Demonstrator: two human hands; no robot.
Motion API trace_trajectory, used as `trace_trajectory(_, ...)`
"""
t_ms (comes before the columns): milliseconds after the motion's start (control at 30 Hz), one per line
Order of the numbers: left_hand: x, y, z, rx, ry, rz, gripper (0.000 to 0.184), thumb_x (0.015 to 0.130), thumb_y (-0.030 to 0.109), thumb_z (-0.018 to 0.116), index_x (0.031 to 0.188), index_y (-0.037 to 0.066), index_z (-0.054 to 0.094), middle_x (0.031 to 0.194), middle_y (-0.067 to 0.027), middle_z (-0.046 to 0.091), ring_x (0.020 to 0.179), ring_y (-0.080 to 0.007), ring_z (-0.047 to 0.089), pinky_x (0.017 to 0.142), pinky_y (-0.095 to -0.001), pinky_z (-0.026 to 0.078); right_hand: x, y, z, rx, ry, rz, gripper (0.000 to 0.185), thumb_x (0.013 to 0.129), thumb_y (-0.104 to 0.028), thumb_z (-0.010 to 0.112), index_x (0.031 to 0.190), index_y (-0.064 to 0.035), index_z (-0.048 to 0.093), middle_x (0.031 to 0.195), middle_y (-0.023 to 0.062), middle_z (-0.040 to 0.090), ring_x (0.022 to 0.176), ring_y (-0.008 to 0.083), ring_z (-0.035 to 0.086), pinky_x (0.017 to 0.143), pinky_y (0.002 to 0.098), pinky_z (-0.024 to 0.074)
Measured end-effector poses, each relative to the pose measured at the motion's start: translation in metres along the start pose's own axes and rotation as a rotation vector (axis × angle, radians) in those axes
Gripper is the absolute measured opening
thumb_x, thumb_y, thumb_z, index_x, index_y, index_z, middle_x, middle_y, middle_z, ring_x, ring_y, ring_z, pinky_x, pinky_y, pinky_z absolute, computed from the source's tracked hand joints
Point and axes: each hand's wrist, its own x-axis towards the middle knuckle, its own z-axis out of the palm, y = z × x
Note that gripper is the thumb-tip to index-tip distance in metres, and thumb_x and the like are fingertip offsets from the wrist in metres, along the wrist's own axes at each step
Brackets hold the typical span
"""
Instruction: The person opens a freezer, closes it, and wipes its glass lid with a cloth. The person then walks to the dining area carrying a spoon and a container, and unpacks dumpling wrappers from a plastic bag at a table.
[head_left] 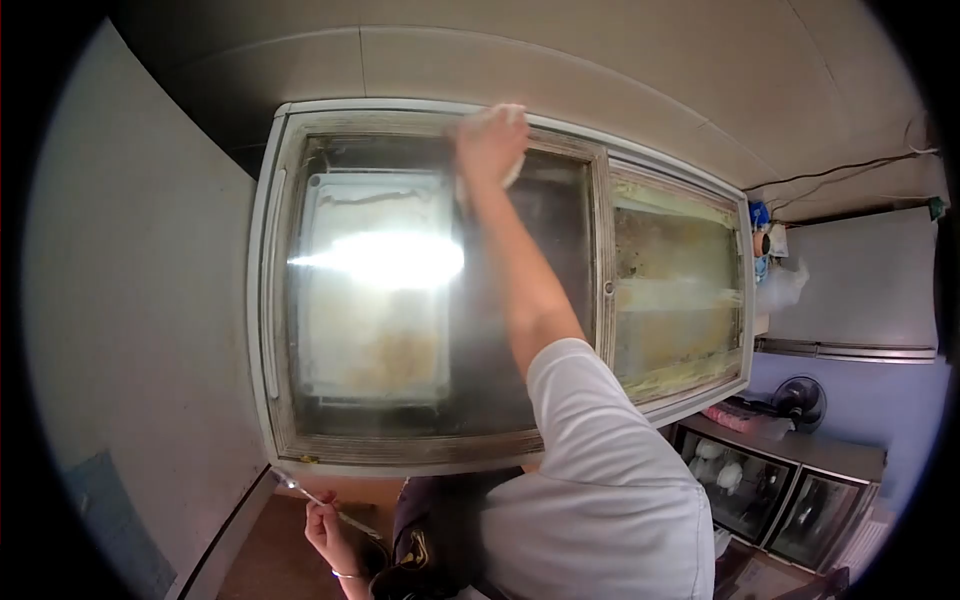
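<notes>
My right hand is stretched out to the far edge of a glass-topped chest freezer. Its fingers are closed on a pale cloth, which lies against the frame and the sliding glass lid. The hand is slightly blurred. Low at the near left corner, my left hand is closed around a thin, light-coloured stick-like tool with a shiny tip, beside the freezer's near edge. A bright reflection covers part of the left glass, and a whitish rectangular shape shows beneath it.
A second glass panel, with yellowish smears, is on the right. A tiled wall runs behind the freezer and a grey panel stands at left. At right are a metallic cabinet, a fan and a glass-doored cooler.
</notes>
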Motion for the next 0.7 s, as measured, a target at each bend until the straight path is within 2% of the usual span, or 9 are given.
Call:
trace_trajectory(100, 0.0, 0.014, 0.003, 0.193, -0.009, 0.001, 0.012, 0.079, 0.003, 0.051, 0.071, -0.005, 0.056, 0.088, -0.0106, 0.058, 0.084, -0.0186, 0.055, 0.078, -0.0282, 0.041, -0.027, -0.063, 0.026, 0.184, -0.032, -0.065, 0.058, 0.071, -0.036, 0.06, 0.115, -0.0005, 0.047, 0.127, 0.0192, 0.037, 0.117, 0.0369, 0.031, 0.099, 0.046, 0.024)
trace_trajectory(167, 0.0, 0.009, -0.002, 0.099, -0.013, -0.017, 0.012, 0.08, 0.003, 0.051, 0.072, -0.004, 0.056, 0.091, -0.0116, 0.059, 0.086, -0.0181, 0.055, 0.077, -0.0275, 0.041, -0.052, -0.107, 0.039, 0.397, -0.164, -0.346, 0.065, 0.066, -0.035, 0.065, 0.118, 0.0003, 0.046, 0.129, 0.0212, 0.034, 0.118, 0.0385, 0.03, 0.099, 0.0465, 0.0237)
trace_trajectory(233, 0.0, 0.013, 0.001, 0.059, -0.042, -0.018, 0.011, 0.082, 0.002, 0.051, 0.075, -0.003, 0.056, 0.095, -0.0109, 0.058, 0.085, -0.0166, 0.054, 0.077, -0.0272, 0.042, -0.08, -0.15, 0.044, 0.473, -0.244, -0.421, 0.067, 0.063, -0.032, 0.068, 0.118, 0.0002, 0.046, 0.127, 0.0218, 0.036, 0.117, 0.0376, 0.032, 0.099, 0.0454, 0.0249)
trace_trajectory(333, 0.001, 0.006, -0.002, 0.038, -0.022, 0.005, 0.009, 0.082, 0.002, 0.052, 0.076, -0.003, 0.057, 0.098, -0.0103, 0.056, 0.086, -0.0158, 0.053, 0.077, -0.0263, 0.042, -0.115, -0.18, -0.003, 0.607, -0.566, -0.581, 0.069, 0.061, -0.029, 0.069, 0.118, -0.0001, 0.046, 0.124, 0.0198, 0.042, 0.116, 0.035, 0.036, 0.098, 0.0411, 0.028)
trace_trajectory(467, 0.01, -0.009, -0.003, -0.101, 0.02, 0.034, 0.009, 0.082, 0.003, 0.053, 0.077, -0.003, 0.057, 0.1, -0.0098, 0.055, 0.087, -0.0148, 0.052, 0.076, -0.0254, 0.042, -0.2, -0.167, -0.051, 0.67, -0.49, -0.714, 0.066, 0.064, -0.021, 0.062, 0.124, -0.0008, 0.042, 0.123, 0.0178, 0.043, 0.114, 0.0363, 0.039, 0.096, 0.0432, 0.0321)
trace_trajectory(567, 0.002, -0.009, -0.01, -0.1, 0.018, 0.044, 0.01, 0.083, 0.003, 0.053, 0.077, -0.004, 0.057, 0.1, -0.0097, 0.055, 0.089, -0.0144, 0.052, 0.076, -0.0251, 0.042, -0.254, -0.152, -0.095, 0.774, -0.67, -0.79, 0.064, 0.057, -0.014, 0.067, 0.116, -0.0002, 0.047, 0.126, 0.017, 0.041, 0.117, 0.0337, 0.037, 0.098, 0.043, 0.0294)
trace_trajectory(633, -0.003, -0.008, -0.018, -0.109, -0.056, 0.083, 0.011, 0.083, 0.004, 0.053, 0.077, -0.004, 0.057, 0.1, -0.0096, 0.055, 0.089, -0.0144, 0.052, 0.075, -0.025, 0.043, -0.281, -0.142, -0.104, 0.902, -0.887, -1.034, 0.053, 0.066, -0.013, 0.059, 0.118, -0.0063, 0.048, 0.127, 0.0151, 0.042, 0.113, 0.034, 0.042, 0.096, 0.0419, 0.0338)
trace_trajectory(667, -0.004, -0.009, -0.022, -0.089, -0.07, 0.092, 0.01, 0.083, 0.003, 0.053, 0.077, -0.003, 0.058, 0.1, -0.0096, 0.055, 0.089, -0.0145, 0.052, 0.075, -0.0255, 0.044, -0.284, -0.136, -0.112, 0.902, -0.88, -1.034, 0.053, 0.066, -0.013, 0.059, 0.118, -0.0063, 0.048, 0.127, 0.0151, 0.042, 0.113, 0.034, 0.042, 0.096, 0.0419, 0.0338)
trace_trajectory(700, -0.004, -0.008, -0.025, -0.088, -0.081, 0.098, 0.01, 0.083, 0.003, 0.053, 0.077, -0.003, 0.058, 0.1, -0.0096, 0.055, 0.089, -0.0145, 0.052, 0.075, -0.0255, 0.044, -0.282, -0.124, -0.118, 0.929, -1.107, -0.999, 0.051, 0.066, -0.009, 0.057, 0.117, -0.0076, 0.05, 0.127, 0.0151, 0.042, 0.113, 0.0335, 0.042, 0.096, 0.0409, 0.0338)
